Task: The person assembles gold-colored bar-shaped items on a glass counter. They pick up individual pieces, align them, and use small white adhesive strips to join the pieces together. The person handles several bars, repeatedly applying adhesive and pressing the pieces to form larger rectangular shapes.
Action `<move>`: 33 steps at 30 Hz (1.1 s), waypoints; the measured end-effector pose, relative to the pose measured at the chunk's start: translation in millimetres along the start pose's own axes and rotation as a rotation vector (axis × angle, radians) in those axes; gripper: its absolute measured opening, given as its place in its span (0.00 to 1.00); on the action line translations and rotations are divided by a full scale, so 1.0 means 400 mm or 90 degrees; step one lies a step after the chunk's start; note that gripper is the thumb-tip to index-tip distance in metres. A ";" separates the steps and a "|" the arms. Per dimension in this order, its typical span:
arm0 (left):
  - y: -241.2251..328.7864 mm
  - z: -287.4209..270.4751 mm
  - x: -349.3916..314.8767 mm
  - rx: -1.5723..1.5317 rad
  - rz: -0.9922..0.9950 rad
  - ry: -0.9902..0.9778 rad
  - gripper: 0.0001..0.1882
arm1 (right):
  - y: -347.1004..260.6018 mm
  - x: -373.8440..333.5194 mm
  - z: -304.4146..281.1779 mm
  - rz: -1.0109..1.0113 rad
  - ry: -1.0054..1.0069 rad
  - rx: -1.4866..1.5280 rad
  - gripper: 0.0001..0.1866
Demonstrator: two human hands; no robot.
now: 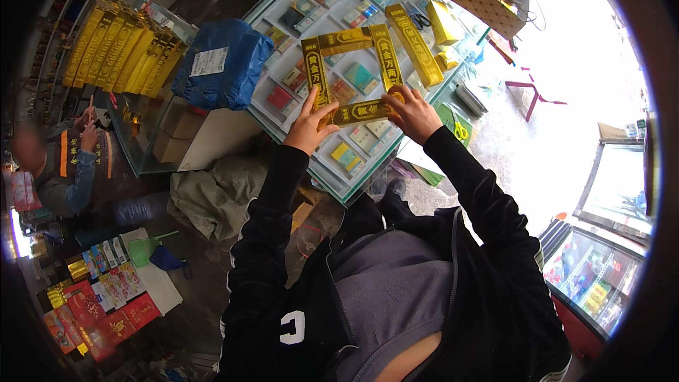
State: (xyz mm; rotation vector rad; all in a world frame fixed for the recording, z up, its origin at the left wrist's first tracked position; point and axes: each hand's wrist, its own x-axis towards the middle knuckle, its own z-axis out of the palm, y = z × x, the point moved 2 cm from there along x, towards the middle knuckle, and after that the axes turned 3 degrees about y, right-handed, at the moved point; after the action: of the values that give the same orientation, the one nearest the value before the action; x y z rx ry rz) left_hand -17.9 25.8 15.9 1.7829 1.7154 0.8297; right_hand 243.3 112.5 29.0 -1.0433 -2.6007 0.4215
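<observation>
So the long gold-and-black cardboard front box (362, 112) sat on the glass-topped display table (336, 182), closing a rough four-sided outline with the similar left box (315, 64), back box (346, 41) and right box (387, 56). All four sides looked roughly in place, but squaring up seemed unfinished: the left hand (305, 129) pinched the left box's near end, while the right hand (417, 114) gripped the front box's right end. A loose gold box (414, 44) lay outside the outline, and a whole row of upright gold boxes (117, 49) stood farther left, past the blue plastic-wrapped parcel (223, 85).
</observation>
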 end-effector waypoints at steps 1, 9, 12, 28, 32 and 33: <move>-0.002 0.001 0.000 -0.003 0.000 0.002 0.30 | 0.000 0.000 0.000 0.000 -0.002 -0.008 0.25; -0.004 0.005 -0.004 -0.012 0.004 0.015 0.30 | 0.007 0.001 0.003 -0.006 0.002 0.002 0.24; -0.004 0.006 -0.005 0.000 0.009 0.022 0.30 | 0.009 0.003 0.001 -0.012 0.015 0.009 0.23; -0.008 0.012 -0.017 0.002 0.035 0.016 0.34 | -0.005 -0.002 0.011 0.007 0.055 -0.029 0.21; -0.006 0.017 -0.016 0.019 0.033 0.037 0.34 | -0.005 -0.003 0.011 0.005 0.059 -0.027 0.21; -0.006 0.019 -0.016 0.024 0.033 0.036 0.34 | -0.006 -0.004 0.012 0.007 0.058 -0.028 0.21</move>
State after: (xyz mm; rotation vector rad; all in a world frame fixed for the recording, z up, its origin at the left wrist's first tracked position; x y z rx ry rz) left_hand -14.0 20.0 8.8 1.8524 1.7370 0.8826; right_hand 241.3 109.0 25.3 -1.0653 -2.5361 0.3123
